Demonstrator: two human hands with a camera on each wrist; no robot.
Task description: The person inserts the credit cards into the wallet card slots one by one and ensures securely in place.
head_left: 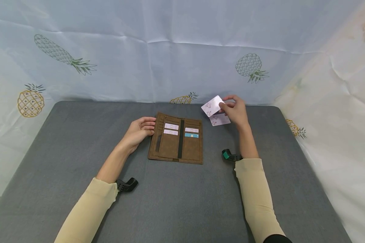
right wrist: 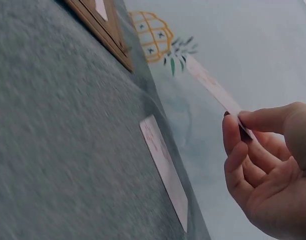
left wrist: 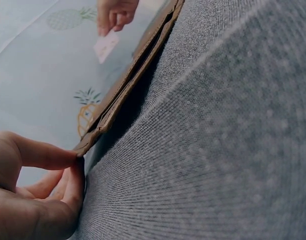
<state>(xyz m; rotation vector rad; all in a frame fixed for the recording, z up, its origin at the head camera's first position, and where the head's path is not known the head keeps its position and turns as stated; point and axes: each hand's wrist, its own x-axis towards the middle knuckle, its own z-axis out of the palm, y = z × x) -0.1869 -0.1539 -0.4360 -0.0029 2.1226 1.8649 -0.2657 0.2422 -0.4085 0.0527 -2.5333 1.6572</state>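
Note:
An open brown wallet [head_left: 170,145] lies on the grey table, with pink cards and one blue card [head_left: 191,135] in its slots. At its left edge my left hand [head_left: 137,132] pinches the cover between thumb and fingers; the left wrist view shows that edge of the wallet [left wrist: 118,92] lifted off the cloth. To the right of the wallet, my right hand [head_left: 235,109] holds a pink patterned card [head_left: 212,106] by one end, raised above the table. Beneath it a second pink card [head_left: 219,119] lies flat on the cloth, apart from the fingers.
The grey table [head_left: 176,202] ends at the back against a pale curtain [head_left: 158,67] printed with pineapples. More of this cloth hangs at both sides. A black band sits on each wrist, the right one [head_left: 231,155] with a green patch.

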